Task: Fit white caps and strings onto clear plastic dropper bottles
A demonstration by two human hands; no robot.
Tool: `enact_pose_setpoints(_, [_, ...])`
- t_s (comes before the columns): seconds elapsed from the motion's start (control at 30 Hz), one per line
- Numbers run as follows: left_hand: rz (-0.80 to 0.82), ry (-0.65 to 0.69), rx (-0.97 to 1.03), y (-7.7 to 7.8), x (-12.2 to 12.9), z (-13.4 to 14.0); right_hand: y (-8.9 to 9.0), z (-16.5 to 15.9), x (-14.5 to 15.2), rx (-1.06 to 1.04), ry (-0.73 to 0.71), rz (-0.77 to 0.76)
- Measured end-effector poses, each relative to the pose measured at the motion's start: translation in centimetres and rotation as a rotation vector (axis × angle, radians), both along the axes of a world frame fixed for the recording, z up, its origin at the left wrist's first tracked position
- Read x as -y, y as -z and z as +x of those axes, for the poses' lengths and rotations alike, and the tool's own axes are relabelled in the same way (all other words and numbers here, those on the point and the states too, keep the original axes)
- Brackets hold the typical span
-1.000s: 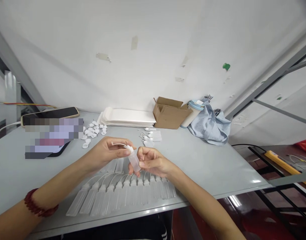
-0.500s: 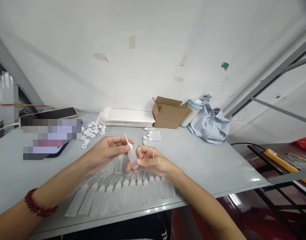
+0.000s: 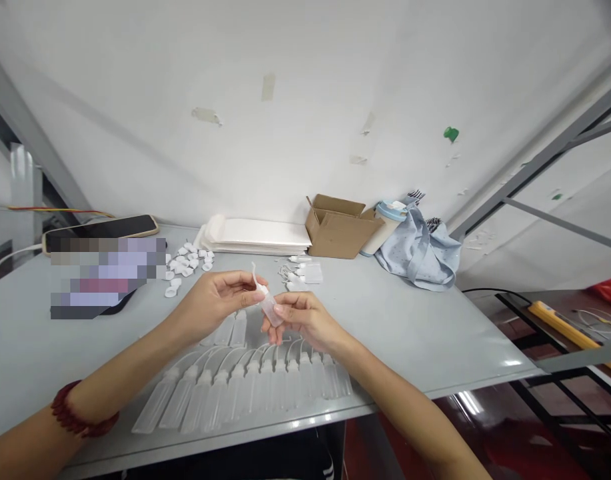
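Note:
A small translucent plastic squeeze bottle (image 3: 270,311) with a white cap and thin bent spout is held tilted between both hands above the table. My left hand (image 3: 230,293) pinches it at the cap with thumb and fingers. Lower down, my right hand (image 3: 305,317) is closed around the bottle's body. Beneath the hands, near the table's front edge, lies a row of similar bottles (image 3: 200,400) with curved spouts. A couple more bottles (image 3: 238,329) lie behind that row, partly covered by my left hand.
White caps (image 3: 187,261) are heaped at the back left, beside two phones (image 3: 135,227). White envelopes (image 3: 260,233), an open cardboard box (image 3: 342,230), a cup (image 3: 385,227) and a blue cloth bag (image 3: 420,253) stand along the wall. Several small bottles (image 3: 312,272) lie before the box.
My right hand's fingers have shifted higher around the bottle and cover more of its body. My left hand keeps its hold at the cap. The view has moved slightly.

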State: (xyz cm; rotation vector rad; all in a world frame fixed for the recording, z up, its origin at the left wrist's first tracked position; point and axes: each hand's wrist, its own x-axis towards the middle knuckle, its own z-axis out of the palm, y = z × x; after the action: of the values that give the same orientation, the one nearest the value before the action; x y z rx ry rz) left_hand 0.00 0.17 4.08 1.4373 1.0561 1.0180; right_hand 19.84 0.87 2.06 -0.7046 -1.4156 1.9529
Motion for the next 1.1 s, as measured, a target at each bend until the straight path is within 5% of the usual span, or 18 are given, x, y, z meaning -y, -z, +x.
enact_pose_setpoints(0.17, [-0.010, 0.014, 0.039, 0.14, 0.00, 0.02, -0.08, 0.13, -0.15, -0.061, -0.134, -0.116])
enact_pose_setpoints(0.33, [0.028, -0.013, -0.026, -0.08, 0.15, 0.48, -0.63, -0.04, 0.24, 0.097, 0.124, 0.115])
enact_pose_setpoints(0.47, [0.054, -0.059, -0.064, -0.10, 0.23, 0.76, -0.72, 0.01, 0.15, 0.150, 0.217, 0.140])
enact_pose_setpoints(0.63, [0.066, 0.018, -0.050, 0.23, 0.16, 0.51, -0.44, 0.28, -0.12, 0.059, 0.086, 0.030])
enact_pose_setpoints(0.8, [0.067, -0.041, -0.064, 0.06, 0.16, 0.49, -0.53, 0.46, -0.18, 0.010, 0.048, -0.048])
enact_pose_setpoints(1.1, [0.025, -0.075, -0.111, -0.02, 0.24, 0.25, -0.39, 0.39, 0.20, 0.307, 0.354, 0.548])
